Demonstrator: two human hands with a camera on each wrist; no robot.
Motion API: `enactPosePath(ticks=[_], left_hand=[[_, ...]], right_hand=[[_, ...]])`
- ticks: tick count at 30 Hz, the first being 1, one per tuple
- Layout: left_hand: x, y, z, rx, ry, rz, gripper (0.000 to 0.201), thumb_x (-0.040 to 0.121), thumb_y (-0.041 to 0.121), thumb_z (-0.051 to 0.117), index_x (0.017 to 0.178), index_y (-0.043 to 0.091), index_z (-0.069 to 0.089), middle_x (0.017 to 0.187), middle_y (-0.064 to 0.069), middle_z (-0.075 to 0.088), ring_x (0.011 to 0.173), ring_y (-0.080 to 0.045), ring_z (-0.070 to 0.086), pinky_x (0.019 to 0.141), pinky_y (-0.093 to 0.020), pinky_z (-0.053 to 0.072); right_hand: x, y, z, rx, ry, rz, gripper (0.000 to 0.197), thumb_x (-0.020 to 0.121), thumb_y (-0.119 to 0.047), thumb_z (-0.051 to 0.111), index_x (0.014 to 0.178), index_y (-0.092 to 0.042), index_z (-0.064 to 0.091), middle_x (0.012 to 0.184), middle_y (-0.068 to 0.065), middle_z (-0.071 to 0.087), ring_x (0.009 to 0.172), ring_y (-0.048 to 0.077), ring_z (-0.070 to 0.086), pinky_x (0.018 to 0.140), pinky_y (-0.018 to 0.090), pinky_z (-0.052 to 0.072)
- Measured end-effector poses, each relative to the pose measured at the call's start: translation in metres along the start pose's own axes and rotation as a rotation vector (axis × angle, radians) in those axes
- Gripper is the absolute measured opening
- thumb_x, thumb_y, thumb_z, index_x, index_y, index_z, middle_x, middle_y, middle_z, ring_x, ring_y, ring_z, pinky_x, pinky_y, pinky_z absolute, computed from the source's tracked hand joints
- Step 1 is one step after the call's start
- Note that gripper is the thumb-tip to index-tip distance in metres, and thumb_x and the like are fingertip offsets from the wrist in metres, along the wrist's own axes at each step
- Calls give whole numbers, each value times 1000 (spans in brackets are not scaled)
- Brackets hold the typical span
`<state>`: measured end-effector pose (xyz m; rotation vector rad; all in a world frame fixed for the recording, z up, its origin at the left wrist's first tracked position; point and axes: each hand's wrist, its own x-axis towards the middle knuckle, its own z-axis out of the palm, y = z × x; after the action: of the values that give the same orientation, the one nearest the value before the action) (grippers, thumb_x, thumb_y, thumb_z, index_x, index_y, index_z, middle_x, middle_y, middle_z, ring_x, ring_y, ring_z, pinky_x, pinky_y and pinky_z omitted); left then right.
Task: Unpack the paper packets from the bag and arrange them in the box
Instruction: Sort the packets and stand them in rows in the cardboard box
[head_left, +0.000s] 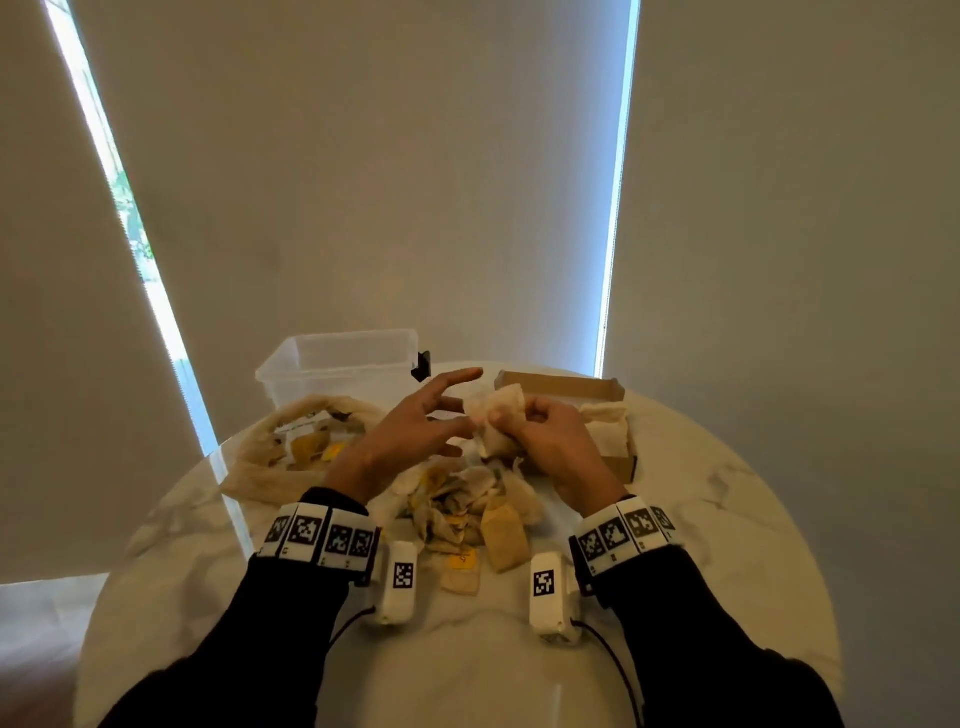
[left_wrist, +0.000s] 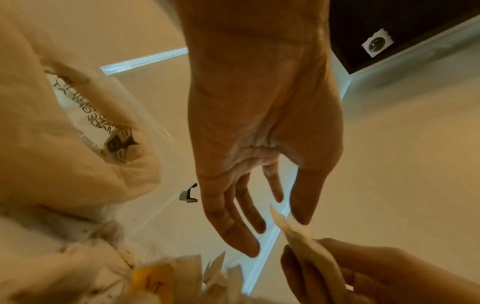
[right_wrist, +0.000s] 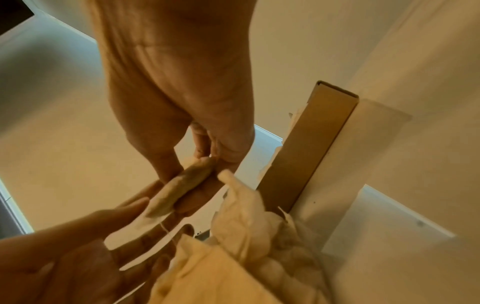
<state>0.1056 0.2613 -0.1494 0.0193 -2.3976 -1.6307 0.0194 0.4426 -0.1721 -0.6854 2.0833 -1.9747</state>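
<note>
Right hand (head_left: 550, 441): fingers curled, a pale paper packet (head_left: 496, 421) pinched between thumb and fingers, held above the table at centre frame of the head view. In the right wrist view the same packet (right_wrist: 179, 185) is seen edge-on, clamped between thumb and forefinger, with a thin string hanging from its lower end.

Left hand (head_left: 415, 426): fingers straight and spread, nothing gripped. It is held just left of the packet; whether its fingertips touch the packet cannot be told from the head view. In the left wrist view the left hand (left_wrist: 259, 144) is seen with its fingers extended downward, the thumb tip next to the upper corner of the packet (left_wrist: 306, 244).

Below the hands, at lower centre of the head view, a loose pile of packets (head_left: 467, 509) is spread on the white marble table (head_left: 727, 545); some carry yellow tags.

A cloth bag (head_left: 291, 441) lies slumped at centre left of the head view, mouth open, with more packets visible inside.

A brown cardboard box (head_left: 566, 387) stands at centre right, just behind the right hand; a few packets are already laid in it at its right end.

A clear plastic tub (head_left: 337, 364) stands behind the bag, at the far edge of the table.
</note>
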Motion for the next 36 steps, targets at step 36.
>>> enactPosePath(ticks=[36], left_hand=[[-6, -35, 4, -592, 173, -202, 64, 83, 0, 87, 138, 16, 60, 124, -14, 77, 112, -28, 76, 96, -40, 62]], right_hand=[[0, 2, 9, 259, 28, 178, 46, 94, 3, 76, 129, -12, 50, 117, 16, 76, 99, 33, 79, 90, 52, 65]])
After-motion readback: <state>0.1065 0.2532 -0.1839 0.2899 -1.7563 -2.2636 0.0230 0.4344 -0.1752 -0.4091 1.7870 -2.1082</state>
